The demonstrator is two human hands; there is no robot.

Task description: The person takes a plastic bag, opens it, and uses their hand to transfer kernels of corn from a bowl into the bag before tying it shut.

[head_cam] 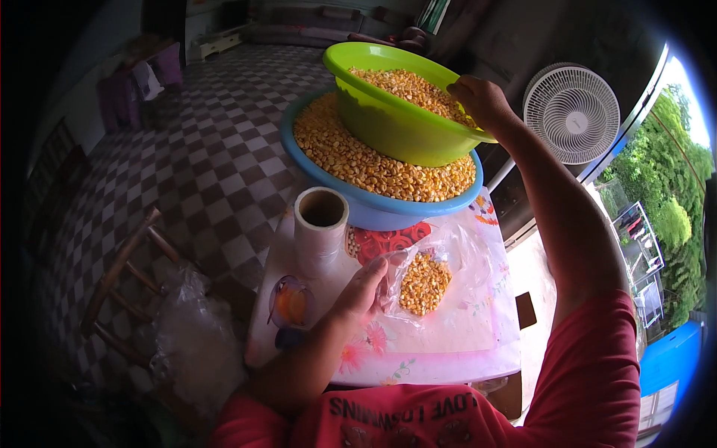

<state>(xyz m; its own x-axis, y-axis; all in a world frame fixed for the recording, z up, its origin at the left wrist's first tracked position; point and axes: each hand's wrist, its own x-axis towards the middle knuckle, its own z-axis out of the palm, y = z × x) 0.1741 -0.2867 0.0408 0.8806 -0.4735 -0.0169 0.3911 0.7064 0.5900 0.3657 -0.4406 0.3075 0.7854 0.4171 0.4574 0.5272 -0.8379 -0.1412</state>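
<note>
A clear plastic bag with some corn kernels in it lies on the flower-patterned table. My left hand grips the bag's left edge. Up at the right, my right hand is at the rim of a green plastic basin, with its fingers by the kernels inside; whether it holds any is hidden. The green basin rests tilted on the corn kernels that fill a wider blue basin. Left of the bag stands a roll of clear plastic bags.
A wooden chair with a clear plastic bag on it stands left of the table. A white fan is beyond my right arm, near an open doorway. Sofas stand across the checkered floor.
</note>
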